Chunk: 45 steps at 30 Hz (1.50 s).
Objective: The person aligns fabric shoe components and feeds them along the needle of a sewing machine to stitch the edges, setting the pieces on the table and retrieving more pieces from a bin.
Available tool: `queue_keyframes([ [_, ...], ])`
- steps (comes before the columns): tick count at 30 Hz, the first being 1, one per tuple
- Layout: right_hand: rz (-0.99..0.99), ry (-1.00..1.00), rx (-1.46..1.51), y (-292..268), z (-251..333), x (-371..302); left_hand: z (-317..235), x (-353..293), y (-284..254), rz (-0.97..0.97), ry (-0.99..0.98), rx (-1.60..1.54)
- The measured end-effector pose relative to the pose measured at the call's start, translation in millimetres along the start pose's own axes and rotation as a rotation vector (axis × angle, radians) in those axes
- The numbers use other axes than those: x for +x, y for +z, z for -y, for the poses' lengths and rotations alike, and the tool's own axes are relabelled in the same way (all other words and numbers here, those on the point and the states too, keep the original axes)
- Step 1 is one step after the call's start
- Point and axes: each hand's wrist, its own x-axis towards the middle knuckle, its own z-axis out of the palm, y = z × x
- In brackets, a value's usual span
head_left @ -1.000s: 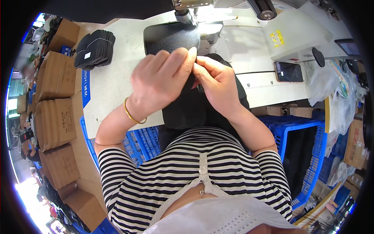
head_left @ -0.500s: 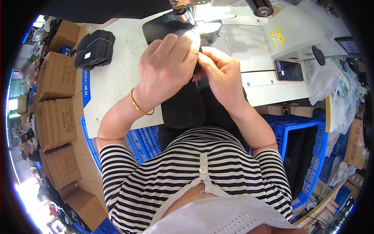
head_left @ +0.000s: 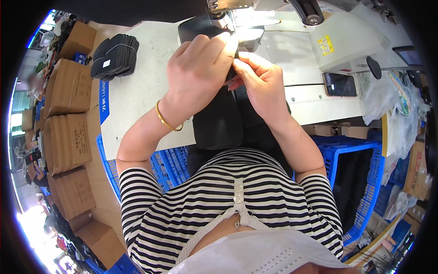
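A black fabric piece (head_left: 218,121) hangs from between my hands over the table's near edge, and its far end reaches toward the sewing machine's needle head (head_left: 221,19). My left hand (head_left: 199,75) is closed on the fabric, knuckles up, just in front of the needle. Close on its right, my right hand (head_left: 260,82) pinches the fabric's edge between thumb and forefinger. My left hand hides most of the gripped part. Another dark flat part (head_left: 198,28) lies beyond my left fingers, under the machine.
A tied stack of black fabric pieces (head_left: 116,57) sits at the table's left. To the right are a phone (head_left: 340,85) and clear plastic bags (head_left: 383,105). Blue crates (head_left: 378,182) stand below the table edge, and cardboard boxes (head_left: 68,141) line the left side.
The view has shifted slightly, so the table and machine appear a little farther right. Both hands keep their hold on the black fabric, with hardly any change in their pose.
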Motion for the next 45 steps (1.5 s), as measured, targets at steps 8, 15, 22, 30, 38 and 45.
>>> queue_keyframes([
  [8,-0.175,-0.39,-1.25,-48,-16,-28,40,-34,14,-0.29,-1.064,-1.171],
  [15,-0.1,-0.224,-1.292,-58,-37,-36,86,3,46,0.171,-0.937,-0.957],
  [22,-0.288,-0.464,-1.235,-63,-47,-42,29,-36,-2,0.51,-0.785,-0.972],
  [30,-0.278,-0.585,-1.133,-64,-44,-42,-33,-69,-25,0.272,-0.242,-0.067],
  [38,0.045,-0.561,-0.622,-39,23,-10,-16,-23,-44,-0.181,-1.382,-1.773],
  [45,0.158,0.047,-0.043,-23,22,-32,-23,-26,-34,-0.468,-1.217,-1.473],
])
